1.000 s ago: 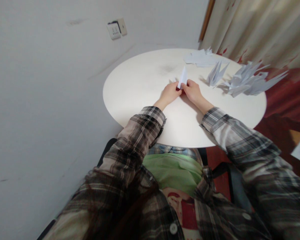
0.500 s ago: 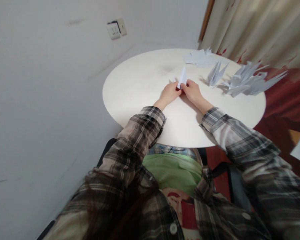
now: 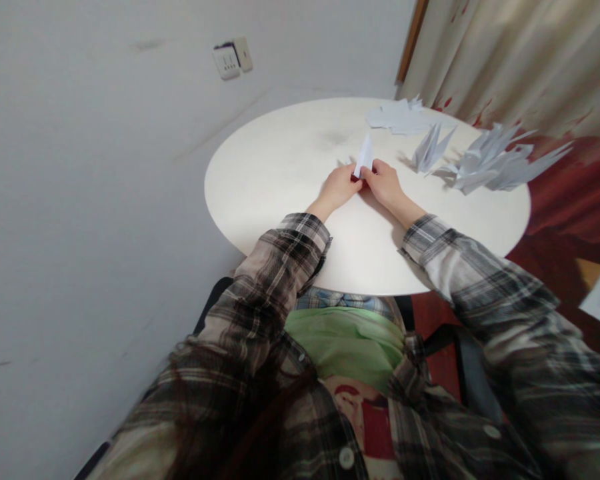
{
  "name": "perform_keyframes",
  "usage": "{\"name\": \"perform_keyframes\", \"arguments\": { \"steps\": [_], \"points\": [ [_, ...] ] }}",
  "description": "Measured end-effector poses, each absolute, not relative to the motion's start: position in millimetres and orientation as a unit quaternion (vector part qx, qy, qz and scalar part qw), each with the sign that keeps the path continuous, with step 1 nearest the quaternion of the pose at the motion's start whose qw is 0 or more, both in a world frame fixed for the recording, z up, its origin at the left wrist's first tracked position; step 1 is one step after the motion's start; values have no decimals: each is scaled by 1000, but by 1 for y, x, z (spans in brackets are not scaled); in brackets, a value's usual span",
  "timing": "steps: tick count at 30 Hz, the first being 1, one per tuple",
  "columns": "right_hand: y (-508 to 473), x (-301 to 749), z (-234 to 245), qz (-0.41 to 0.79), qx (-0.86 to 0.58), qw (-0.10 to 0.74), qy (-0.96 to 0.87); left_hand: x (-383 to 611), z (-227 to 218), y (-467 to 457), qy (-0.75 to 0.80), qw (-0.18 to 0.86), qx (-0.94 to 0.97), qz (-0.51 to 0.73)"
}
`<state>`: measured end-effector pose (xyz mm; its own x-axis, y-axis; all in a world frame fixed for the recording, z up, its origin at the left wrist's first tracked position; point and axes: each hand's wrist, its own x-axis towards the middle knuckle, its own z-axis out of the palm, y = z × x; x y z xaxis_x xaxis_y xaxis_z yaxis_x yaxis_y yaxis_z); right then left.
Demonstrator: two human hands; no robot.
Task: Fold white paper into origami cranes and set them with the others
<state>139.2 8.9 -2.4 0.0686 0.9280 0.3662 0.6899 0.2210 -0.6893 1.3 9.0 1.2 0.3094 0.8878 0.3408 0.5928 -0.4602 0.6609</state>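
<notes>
A folded piece of white paper (image 3: 365,155), narrow and pointed at the top, stands up between my two hands above the round white table (image 3: 265,180). My left hand (image 3: 339,187) is closed on its lower left edge. From the right, my right hand (image 3: 386,181) grips the lower part, thumb against the paper's face. The two hands nearly meet beneath it, so its bottom end is hidden by the fingers.
Right of my hands stands one folded paper crane (image 3: 431,150), with a cluster of paper cranes (image 3: 495,163) beyond it near the table's right edge. Flat white paper sheets (image 3: 397,117) lie at the back. A wall (image 3: 105,167) borders the left side; a curtain (image 3: 485,60) hangs behind.
</notes>
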Motion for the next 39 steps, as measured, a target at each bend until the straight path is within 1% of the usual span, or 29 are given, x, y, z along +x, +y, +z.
{"name": "perform_keyframes", "arguments": {
  "steps": [6,12,22,28,33,39],
  "points": [
    [7,139,0,148,-608,395,-672,2,4,7,486,205,780,338],
    [8,141,-4,141,-585,428,-674,2,4,5,487,207,781,333],
    [3,139,0,154,-569,441,-677,2,8,1,489,209,779,333],
    [4,140,0,157,-587,419,-675,1,6,4,485,206,780,337],
    [6,141,-3,149,-567,429,-687,2,4,6,480,206,780,345],
    [8,140,-4,144,-586,411,-683,2,2,7,478,215,776,352]
  ]
}}
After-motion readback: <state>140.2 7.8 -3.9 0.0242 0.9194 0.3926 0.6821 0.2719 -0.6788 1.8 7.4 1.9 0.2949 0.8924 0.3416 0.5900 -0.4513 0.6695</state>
